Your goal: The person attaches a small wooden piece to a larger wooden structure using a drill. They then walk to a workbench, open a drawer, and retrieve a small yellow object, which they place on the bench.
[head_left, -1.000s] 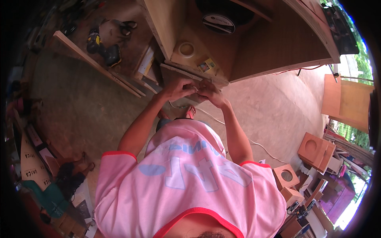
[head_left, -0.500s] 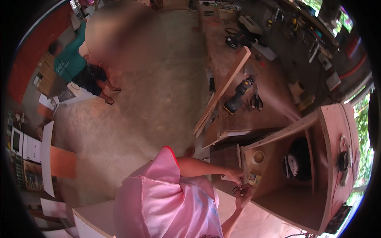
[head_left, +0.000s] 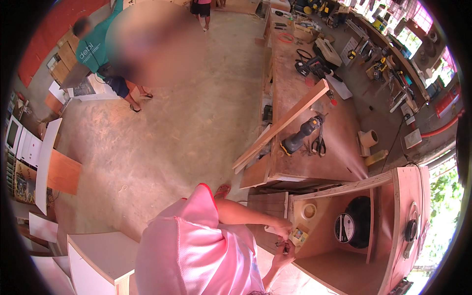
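At the left edge of an open wooden speaker cabinet (head_left: pixel 339 276), my two hands meet. My left hand (head_left: pixel 281 227) has its fingers closed in a pinch, and a small pale piece shows by its wrist. Just below it, my right hand (head_left: pixel 284 254) is curled around something small and dark, too small to name. The fingers nearly touch. Inside the cabinet sits a round black speaker (head_left: pixel 363 223) with a pale label. On the cabinet's wall near my hands lie a roll of tape (head_left: pixel 309 211) and a small yellowish packet (head_left: pixel 299 236).
A workbench (head_left: pixel 339 147) beyond the cabinet carries a cordless power tool (head_left: pixel 301 135), scissors (head_left: pixel 319 146) and a slanting wooden strip (head_left: pixel 280 129). White panels (head_left: pixel 93 255) stand at lower left. A person in a green shirt (head_left: pixel 93 51) is at far left.
The view has shifted, so the cabinet and my hands appear lower and farther left. My hands stay together at the cabinet edge. The person in green has moved slightly.
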Demonstrator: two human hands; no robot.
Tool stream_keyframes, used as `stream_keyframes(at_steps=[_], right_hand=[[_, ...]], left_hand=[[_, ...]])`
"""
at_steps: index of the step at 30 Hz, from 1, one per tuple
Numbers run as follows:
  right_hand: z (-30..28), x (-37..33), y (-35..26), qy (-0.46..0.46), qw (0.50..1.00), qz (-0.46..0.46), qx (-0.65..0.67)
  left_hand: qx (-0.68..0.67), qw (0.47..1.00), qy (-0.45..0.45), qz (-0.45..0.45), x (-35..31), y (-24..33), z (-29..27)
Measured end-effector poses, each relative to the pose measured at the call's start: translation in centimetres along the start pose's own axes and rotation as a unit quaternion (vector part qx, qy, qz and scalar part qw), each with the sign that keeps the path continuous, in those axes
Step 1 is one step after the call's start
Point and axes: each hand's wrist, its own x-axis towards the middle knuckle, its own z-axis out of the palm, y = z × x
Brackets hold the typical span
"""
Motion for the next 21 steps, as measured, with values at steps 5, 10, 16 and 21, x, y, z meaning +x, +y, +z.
stream_keyframes(at_steps=[5,10,16,21], right_hand=[[-0.5,-0.2,0.6,-0.003,0.998,0.057,0.018],[-1.0,-0.5,0.6,-0.002,0.983,0.130,0.128],[-1.4,-0.8,0.5,-0.014,0.980,0.160,0.120],[-1.3,-1.3,0.7,0.001,0.962,0.209,0.176]], left_hand=[[-0.016,1.000,0.015,-0.005,0.0,0.0,0.3],[0.002,1.000,0.017,0.013,0.5,-0.9,1.5],[0.016,0.999,0.037,0.000,-0.2,-1.0,2.6],[0.023,0.985,0.046,0.165,-1.9,0.4,1.3]])
